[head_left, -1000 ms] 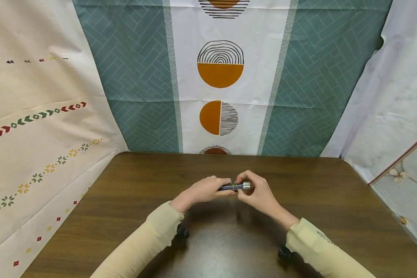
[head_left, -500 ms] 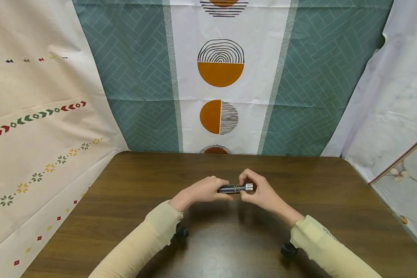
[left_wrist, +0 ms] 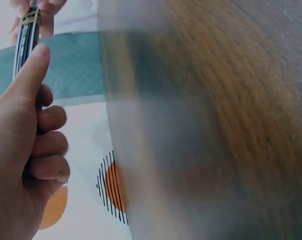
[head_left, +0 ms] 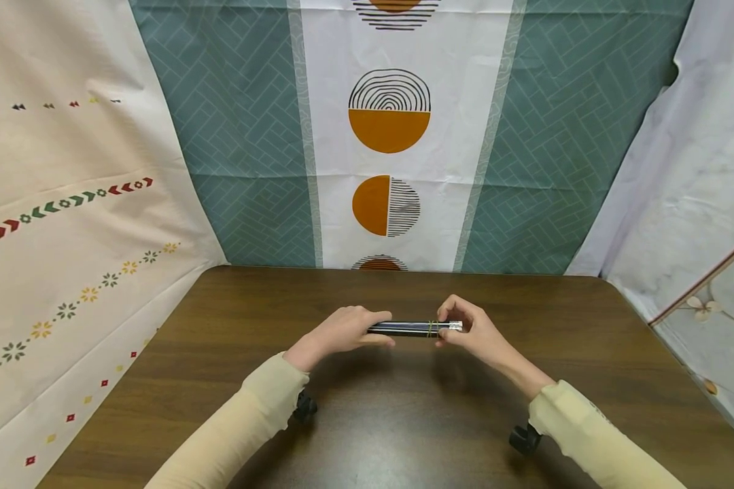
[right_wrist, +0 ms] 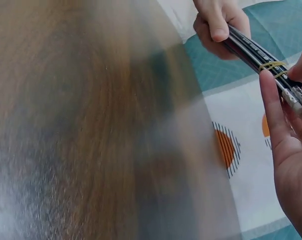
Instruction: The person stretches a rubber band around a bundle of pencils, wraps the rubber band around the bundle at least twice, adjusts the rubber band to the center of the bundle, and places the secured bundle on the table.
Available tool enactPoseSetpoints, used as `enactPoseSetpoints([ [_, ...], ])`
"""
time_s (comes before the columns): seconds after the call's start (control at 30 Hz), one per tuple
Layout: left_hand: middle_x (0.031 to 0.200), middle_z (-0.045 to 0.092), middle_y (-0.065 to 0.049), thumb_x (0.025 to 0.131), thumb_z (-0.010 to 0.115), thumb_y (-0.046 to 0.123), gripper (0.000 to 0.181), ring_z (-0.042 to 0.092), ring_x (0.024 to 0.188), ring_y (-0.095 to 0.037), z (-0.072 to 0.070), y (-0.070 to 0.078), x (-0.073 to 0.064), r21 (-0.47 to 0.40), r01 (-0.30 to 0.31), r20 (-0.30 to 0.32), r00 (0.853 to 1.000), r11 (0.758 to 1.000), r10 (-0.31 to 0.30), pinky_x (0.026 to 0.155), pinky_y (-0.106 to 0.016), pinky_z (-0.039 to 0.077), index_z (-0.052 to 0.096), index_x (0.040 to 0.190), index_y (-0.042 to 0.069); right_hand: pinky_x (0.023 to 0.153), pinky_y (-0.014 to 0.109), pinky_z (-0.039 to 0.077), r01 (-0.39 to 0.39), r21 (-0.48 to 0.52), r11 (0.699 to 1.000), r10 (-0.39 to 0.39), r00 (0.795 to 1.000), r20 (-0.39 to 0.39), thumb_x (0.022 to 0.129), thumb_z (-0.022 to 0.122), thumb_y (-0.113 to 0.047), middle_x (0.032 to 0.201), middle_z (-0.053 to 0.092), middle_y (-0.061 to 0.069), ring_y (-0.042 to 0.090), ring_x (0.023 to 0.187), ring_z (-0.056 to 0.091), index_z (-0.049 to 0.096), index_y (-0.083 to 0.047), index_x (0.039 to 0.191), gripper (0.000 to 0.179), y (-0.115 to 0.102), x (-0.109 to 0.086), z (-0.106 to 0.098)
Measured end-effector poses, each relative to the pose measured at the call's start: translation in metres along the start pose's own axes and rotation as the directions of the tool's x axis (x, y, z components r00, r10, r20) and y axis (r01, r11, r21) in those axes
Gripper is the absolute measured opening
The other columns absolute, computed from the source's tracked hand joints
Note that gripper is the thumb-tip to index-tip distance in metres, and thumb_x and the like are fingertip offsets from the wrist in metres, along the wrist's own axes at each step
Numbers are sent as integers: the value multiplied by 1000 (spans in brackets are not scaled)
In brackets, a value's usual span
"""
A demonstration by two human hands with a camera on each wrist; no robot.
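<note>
- Because both hands share one load, the bundle of pencils (head_left: 412,329) hangs level, lifted clear of the brown wooden surface (head_left: 404,421) and running left to right between them, about over its middle.
- Wrapped round the sharpened-end half, the left hand (head_left: 342,333) has its fingers curled under the dark shafts and its thumb laid along the top; the left wrist view shows that thumb (left_wrist: 28,75) pointing up the shafts, which likely steadies the bundle against twisting.
- At the other end, the right hand (head_left: 474,333) pinches the bundle between thumb and fingertips beside the metal ferrules and pale erasers (right_wrist: 298,100), a light grip rather than a full fist.
- Close to that eraser end, a yellowish rubber band (right_wrist: 271,67) circles the shafts; the right wrist view shows it doubled over them, just beside a right fingertip (right_wrist: 268,82), so that hand seems placed to tend the band while the left one serves as anchor.
- Since the band sits on only one end, the pencils are probably gripped at the far end too, to keep them from fanning out.
- Behind the surface hang patterned cloths: a teal herringbone backdrop with a white strip of orange half-circles (head_left: 389,129), a cream cloth with small flowers (head_left: 67,312) on the left, and a pale marbled sheet (head_left: 697,170) on the right.
- Pale yellow sleeves (head_left: 263,414) cover both forearms down to the wrists.
</note>
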State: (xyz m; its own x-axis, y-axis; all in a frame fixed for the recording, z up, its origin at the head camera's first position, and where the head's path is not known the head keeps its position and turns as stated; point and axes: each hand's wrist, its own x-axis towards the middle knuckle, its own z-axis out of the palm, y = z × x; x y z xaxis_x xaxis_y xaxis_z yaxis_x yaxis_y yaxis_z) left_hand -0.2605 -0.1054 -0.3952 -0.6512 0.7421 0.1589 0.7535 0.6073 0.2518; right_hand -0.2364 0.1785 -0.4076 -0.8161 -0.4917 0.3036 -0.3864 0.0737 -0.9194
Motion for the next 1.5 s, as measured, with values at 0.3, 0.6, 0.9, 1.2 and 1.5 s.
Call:
enactPoseSetpoints([
  [0.3,73,67,8,83,80,32,17,48,59,-3,2,5,1,-149,35,-160,985,988,-59,56,-18,37,74,93,20,75,46,59,-11,15,1000,11,1000,-18,87,56,11,99,59,6,33,81,70,52,1,103,19,-1,-4,0],
  [0.6,81,73,9,77,84,36,25,50,60,-3,1,2,-1,-384,130,-144,970,914,-198,57,-19,41,78,95,21,76,49,58,39,117,992,-37,999,-17,85,56,16,101,51,9,13,82,67,45,6,95,18,-3,1,-1],
  [0.9,93,77,4,83,80,27,25,56,66,-4,7,2,-5,-481,12,-225,965,876,-137,59,-19,44,78,107,20,74,50,58,35,65,997,-35,999,0,85,58,14,100,53,6,24,78,71,48,4,95,17,-2,0,-1],
  [1.2,106,77,3,84,79,28,30,70,87,-6,12,5,-5,-582,-33,-227,966,813,-123,73,-25,55,76,113,21,76,43,60,-2,-6,1000,2,1000,2,85,63,9,103,55,12,17,84,67,52,0,97,18,-4,-1,5],
  [1.5,102,78,5,82,81,27,29,68,79,-6,12,9,-5,-605,-9,-223,962,796,-158,67,-24,53,77,111,24,77,30,57,-53,-99,994,52,999,-15,89,71,-6,113,66,15,16,90,66,67,-6,105,17,-8,-2,8],
])
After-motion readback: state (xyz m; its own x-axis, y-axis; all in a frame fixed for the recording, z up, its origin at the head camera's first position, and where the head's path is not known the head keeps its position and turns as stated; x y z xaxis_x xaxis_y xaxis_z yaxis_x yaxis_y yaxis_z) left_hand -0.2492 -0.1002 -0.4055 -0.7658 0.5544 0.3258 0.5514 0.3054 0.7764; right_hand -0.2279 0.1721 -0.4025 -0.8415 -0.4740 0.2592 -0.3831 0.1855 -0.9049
